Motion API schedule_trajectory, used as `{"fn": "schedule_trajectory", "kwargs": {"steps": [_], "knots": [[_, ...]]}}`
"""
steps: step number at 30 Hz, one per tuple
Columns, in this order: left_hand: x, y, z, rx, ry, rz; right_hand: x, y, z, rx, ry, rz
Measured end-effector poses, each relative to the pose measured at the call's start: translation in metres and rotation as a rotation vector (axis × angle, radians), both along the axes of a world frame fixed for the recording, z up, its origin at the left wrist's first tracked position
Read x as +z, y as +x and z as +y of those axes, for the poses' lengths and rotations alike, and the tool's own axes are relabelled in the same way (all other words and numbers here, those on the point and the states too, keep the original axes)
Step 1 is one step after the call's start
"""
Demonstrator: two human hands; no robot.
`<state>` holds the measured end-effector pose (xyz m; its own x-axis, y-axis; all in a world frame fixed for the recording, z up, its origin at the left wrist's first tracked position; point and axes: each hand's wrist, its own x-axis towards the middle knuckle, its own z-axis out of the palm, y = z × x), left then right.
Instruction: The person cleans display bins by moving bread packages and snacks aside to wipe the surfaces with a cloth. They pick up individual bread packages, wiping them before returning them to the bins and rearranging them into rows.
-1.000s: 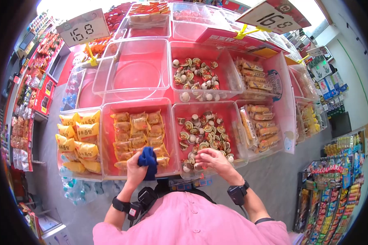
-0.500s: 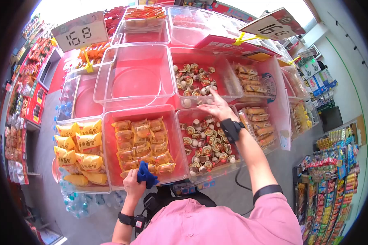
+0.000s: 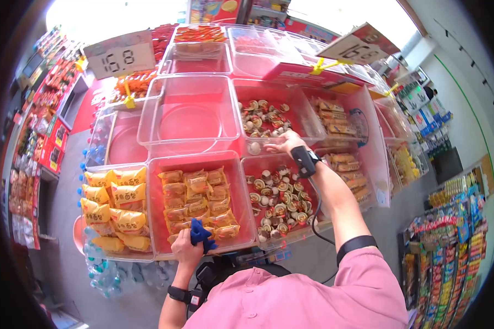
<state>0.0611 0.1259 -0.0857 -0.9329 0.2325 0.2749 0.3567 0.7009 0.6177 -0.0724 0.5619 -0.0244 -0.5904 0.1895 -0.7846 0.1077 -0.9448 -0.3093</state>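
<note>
My left hand is closed around a bunched blue cloth at the front edge of a clear plastic bin of yellow-wrapped small breads. My right hand is at the front rim of a rear clear bin, fingers over the rim and thumb pointing left, seemingly gripping it. In that bin lie small round wrapped snacks. Below the right hand, a front bin holds more round snacks, pale and brown with red bits.
Larger yellow bread packets fill the front-left bin. Long wrapped snacks lie at the right. Two price signs stand above the bins on yellow clips. Store shelves are at the right, and bottles stand below the display.
My right hand, spread above the rear bin's rim before, has come down onto it with its fingers drawn in. The left hand still holds the blue cloth. The view has shifted slightly.
</note>
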Motion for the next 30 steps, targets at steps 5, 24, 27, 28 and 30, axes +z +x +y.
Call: {"fn": "schedule_trajectory", "kwargs": {"steps": [5,24,27,28,30], "knots": [[0.002,0.0,0.001,0.034,-0.018,-0.011,-0.063,-0.008,0.014,0.042,0.22,0.096],[-0.029,0.003,-0.002,0.115,-0.111,0.049,0.185,0.158,-0.193,0.794,0.551,1.344],[-0.008,0.005,0.013,0.216,-0.138,-0.204,0.209,0.187,-0.238,0.448,0.58,1.724],[-0.013,0.001,0.005,0.127,-0.065,-0.153,0.21,0.195,-0.25,0.163,0.406,1.837],[-0.012,0.003,0.008,0.145,-0.105,-0.07,0.218,0.197,-0.247,0.199,0.387,1.92]]}}
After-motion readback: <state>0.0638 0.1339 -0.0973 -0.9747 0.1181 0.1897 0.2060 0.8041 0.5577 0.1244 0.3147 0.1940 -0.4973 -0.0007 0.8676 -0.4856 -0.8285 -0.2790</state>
